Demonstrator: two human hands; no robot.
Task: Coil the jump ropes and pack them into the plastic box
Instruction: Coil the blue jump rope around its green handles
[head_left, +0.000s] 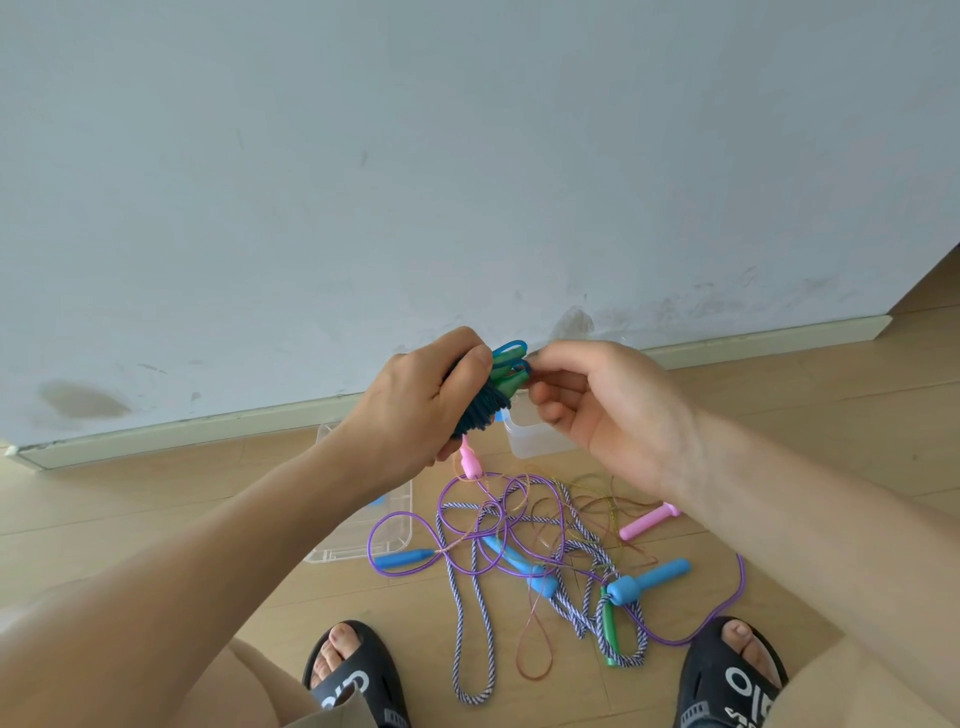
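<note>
Head view: your left hand (415, 400) grips the coiled blue rope (480, 410), long axis upright; your right hand (597, 400) pinches its top loops; the plastic box (535, 441) lies directly below.

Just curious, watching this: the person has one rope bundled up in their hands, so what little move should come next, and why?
Probably tuck the loose blue end into the coiled rope. The left hand grips the wound bundle while the right hand pinches at the loops on top, so the coil looks nearly finished. Then it could go into the plastic box; other ropes lie tangled on the floor.
</note>
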